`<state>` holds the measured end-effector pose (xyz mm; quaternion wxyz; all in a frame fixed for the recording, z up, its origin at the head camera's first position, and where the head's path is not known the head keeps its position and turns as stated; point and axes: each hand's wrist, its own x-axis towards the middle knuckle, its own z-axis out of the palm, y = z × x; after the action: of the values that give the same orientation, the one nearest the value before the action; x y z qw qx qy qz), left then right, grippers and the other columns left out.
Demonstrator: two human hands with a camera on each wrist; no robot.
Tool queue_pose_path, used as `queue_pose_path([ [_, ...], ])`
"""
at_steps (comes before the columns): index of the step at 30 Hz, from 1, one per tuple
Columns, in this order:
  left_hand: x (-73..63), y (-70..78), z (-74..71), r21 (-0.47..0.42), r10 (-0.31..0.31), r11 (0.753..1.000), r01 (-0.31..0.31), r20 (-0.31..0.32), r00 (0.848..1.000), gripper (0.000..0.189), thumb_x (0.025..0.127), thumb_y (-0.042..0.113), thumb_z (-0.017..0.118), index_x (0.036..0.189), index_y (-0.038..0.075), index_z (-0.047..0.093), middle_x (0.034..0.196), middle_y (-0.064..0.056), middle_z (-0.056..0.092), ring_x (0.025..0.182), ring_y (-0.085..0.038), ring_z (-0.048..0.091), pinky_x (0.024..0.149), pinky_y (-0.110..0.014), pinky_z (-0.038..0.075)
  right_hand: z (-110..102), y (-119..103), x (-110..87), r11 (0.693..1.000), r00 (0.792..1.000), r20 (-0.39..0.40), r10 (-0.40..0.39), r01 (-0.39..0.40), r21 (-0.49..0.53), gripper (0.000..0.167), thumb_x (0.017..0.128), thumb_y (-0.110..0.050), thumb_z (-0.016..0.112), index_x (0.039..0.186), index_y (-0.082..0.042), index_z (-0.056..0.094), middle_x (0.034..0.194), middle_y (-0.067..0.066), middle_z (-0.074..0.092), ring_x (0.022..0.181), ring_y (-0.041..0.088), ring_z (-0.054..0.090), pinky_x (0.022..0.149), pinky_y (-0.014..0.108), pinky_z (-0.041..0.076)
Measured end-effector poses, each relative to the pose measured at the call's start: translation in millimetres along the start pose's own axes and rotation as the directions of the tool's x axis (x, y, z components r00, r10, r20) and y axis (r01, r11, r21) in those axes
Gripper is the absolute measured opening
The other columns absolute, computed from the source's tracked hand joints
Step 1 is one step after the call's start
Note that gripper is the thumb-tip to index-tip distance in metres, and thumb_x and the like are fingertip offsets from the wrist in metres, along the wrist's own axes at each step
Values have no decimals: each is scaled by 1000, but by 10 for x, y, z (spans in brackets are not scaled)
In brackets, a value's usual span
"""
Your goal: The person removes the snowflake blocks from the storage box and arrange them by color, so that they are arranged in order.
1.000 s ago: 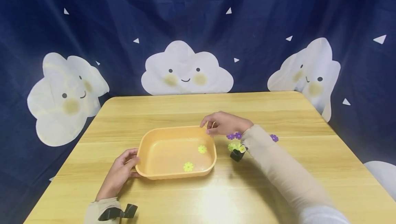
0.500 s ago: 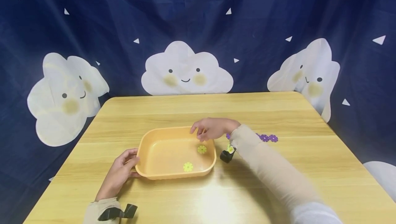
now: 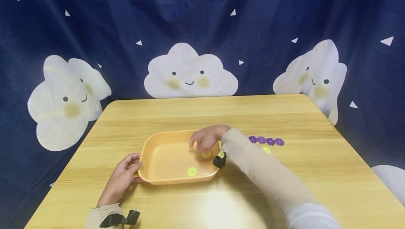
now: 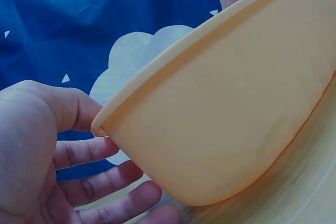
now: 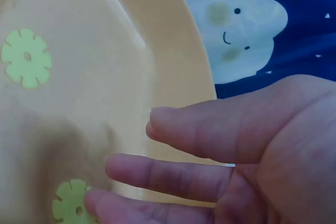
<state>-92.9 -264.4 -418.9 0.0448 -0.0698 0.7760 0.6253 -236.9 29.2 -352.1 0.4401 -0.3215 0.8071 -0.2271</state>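
Observation:
A shallow orange plastic basin (image 3: 167,157) sits on the table with two yellow-green notched flower-shaped pieces on its floor: one (image 3: 192,171) near the front wall, another (image 3: 206,154) partly under my right hand. My left hand (image 3: 121,176) holds the basin at its left end; in the left wrist view the thumb lies at the rim and the fingers bend under it along the outer wall (image 4: 220,87). Reaching over the basin's right side is my right hand (image 3: 207,138), fingers loosely bent. In the right wrist view nothing lies between thumb and fingers, and one fingertip overlaps a flower piece (image 5: 73,203).
Right of the basin, a row of several purple flower pieces (image 3: 265,140) lies on the wooden table (image 3: 158,113). A yellow-green piece (image 3: 266,149) shows just in front of them, beside my right sleeve (image 3: 265,165). A dark blue cloud-print curtain (image 3: 126,11) hangs behind.
My right hand has moved left and toward me, from the basin's back right corner to over its inside. The purple row has come into view. The left hand and basin stay put.

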Motion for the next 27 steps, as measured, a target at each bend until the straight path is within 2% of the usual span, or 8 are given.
queue_pose_path([
  [5,-8,5,-2,3,9,1000,-9,2,1000,38,102,13,50,135,-2,42,123,-24,48,87,-23,62,66,-40,60,29,-48,86,998,998,66,8,-12,54,40,96,-1,47,136,-6,45,58,-1,37,46,10,29,51,25,28],
  [10,-15,7,-7,2,3,1000,-3,-4,1000,39,102,13,50,136,-2,41,122,-23,48,87,-22,61,66,-40,60,46,-108,177,993,994,100,-37,25,113,51,92,7,43,141,-3,37,54,-3,36,47,10,28,50,25,25],
  [13,-15,12,-9,1,4,1000,-3,-6,1000,39,102,13,50,137,-2,41,122,-23,48,87,-21,61,66,-40,60,57,-126,235,986,994,90,-60,46,158,58,87,12,43,143,-1,34,56,-3,37,48,11,29,51,25,26],
  [15,-15,15,-11,2,6,1000,-6,-7,1000,39,102,13,50,137,-2,41,123,-23,47,87,-21,61,66,-40,60,69,-131,266,983,995,65,-69,57,177,60,85,13,45,143,-1,35,58,-1,40,49,11,32,53,26,29],
  [17,-17,19,-12,5,6,1000,-6,-7,1000,39,102,13,50,137,-2,41,124,-23,47,87,-20,60,65,-39,60,79,-131,290,980,996,35,-87,79,183,56,88,11,49,141,-1,38,66,1,49,55,13,41,56,26,37],
  [20,-18,15,-13,6,4,1000,-4,-5,1000,39,102,13,50,137,-3,41,123,-23,47,87,-20,60,64,-38,60,92,-121,317,978,993,-4,-116,115,173,49,92,6,54,138,-2,43,90,6,62,74,15,57,72,26,51],
  [23,-16,14,-2,-1,3,1000,-3,-8,1000,39,101,12,50,136,-3,41,123,-23,48,86,-19,60,64,-38,60,88,-101,337,980,987,-33,-160,162,113,45,93,1,58,136,-4,47,111,11,64,92,19,63,82,28,54],
  [27,-11,16,15,-8,7,1000,-7,-14,1000,38,101,10,50,136,-3,43,122,-23,48,86,-19,60,64,-38,60,64,-56,362,976,973,-77,-216,216,3,42,93,-3,62,134,-4,51,112,10,64,96,15,62,83,26,53],
])
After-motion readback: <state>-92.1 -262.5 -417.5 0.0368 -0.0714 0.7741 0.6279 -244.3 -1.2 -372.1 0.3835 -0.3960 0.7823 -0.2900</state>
